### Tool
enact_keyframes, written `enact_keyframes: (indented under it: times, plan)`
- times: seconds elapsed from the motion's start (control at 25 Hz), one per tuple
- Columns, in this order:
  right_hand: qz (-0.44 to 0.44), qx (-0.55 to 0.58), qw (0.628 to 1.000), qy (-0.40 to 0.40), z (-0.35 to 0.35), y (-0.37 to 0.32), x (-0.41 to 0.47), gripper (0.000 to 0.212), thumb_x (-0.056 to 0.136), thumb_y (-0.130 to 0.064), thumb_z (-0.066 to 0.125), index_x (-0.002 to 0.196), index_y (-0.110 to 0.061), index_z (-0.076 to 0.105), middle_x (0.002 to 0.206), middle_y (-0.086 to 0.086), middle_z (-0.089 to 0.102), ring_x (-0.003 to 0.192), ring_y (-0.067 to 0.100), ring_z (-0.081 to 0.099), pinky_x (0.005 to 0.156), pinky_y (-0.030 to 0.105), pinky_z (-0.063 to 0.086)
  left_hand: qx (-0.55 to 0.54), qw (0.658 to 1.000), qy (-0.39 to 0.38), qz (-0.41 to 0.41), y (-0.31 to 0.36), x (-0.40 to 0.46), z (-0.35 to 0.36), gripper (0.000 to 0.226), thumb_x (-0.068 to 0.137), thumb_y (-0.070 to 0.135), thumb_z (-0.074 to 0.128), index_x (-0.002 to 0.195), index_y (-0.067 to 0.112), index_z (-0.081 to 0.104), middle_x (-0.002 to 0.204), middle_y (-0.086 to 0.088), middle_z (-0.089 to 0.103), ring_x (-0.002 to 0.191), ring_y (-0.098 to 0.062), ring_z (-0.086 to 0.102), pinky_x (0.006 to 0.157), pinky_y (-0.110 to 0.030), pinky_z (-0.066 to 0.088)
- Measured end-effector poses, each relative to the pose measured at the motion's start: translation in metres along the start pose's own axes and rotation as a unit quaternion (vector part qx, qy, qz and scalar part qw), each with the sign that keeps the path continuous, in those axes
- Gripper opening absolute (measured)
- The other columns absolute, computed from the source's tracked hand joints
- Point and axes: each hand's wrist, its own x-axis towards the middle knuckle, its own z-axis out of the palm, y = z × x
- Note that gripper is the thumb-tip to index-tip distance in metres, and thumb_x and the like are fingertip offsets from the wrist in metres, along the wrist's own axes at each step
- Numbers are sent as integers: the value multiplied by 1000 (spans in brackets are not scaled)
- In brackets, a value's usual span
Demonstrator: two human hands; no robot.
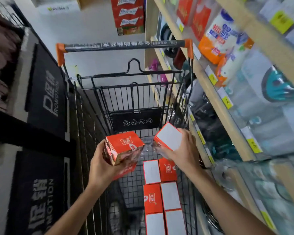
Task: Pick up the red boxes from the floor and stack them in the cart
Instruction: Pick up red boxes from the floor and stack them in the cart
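I look down into a black wire cart [98,116] with an orange-capped handle bar. My left hand [102,168] grips a red box [124,148] above the cart's middle, printed top facing up. A little to the right, my right hand [183,150] holds a second red box [168,137], tilted, its white face up. Clear plastic wrap hangs between the two boxes. Several red boxes [161,189] lie in two rows along the right side of the cart floor, some white side up.
Wooden shelves [217,102] with packaged goods and yellow price tags run close along the cart's right side. Dark display stands with promotion signs [47,92] line the left. A stack of red cartons [129,14] stands beyond the cart handle.
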Motion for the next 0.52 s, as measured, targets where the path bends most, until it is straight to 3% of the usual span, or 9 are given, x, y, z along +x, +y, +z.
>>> enact_keyframes:
  times: [0.08,0.16,0.28,0.4,0.52]
  plan:
    - [27,-6,999,24,19,0,13,97,61,-69,80,133,-11,50,127,7,56,118,25,50,95,38,48,2,1000,-3,5,-22,18,9,101,50,23,101,135,32,46,121,11,65,110,0,63,90,-16,52]
    - [47,-14,998,48,46,2,27,102,58,-80,70,130,-10,52,123,8,57,116,26,51,93,39,48,1,1000,-5,12,-46,35,18,101,53,20,99,138,31,44,123,13,63,112,2,60,88,-11,49]
    - [46,-28,998,40,91,10,39,103,64,-78,65,139,-10,44,131,12,53,121,29,49,97,41,46,-7,1000,-3,22,-76,48,29,101,55,18,99,138,31,44,124,16,61,114,1,60,90,-15,50]
    - [20,-88,995,33,128,29,42,96,78,-72,66,154,-25,31,132,13,49,117,31,48,93,43,47,-13,999,-14,25,-93,51,35,99,55,17,98,137,34,44,123,21,61,112,6,60,87,-11,50]
    - [43,-171,984,-21,156,54,37,86,89,-72,53,160,-35,20,135,18,41,115,34,48,91,45,48,-19,999,-27,21,-106,52,35,101,54,15,98,137,34,43,121,21,61,112,9,59,85,-5,48]
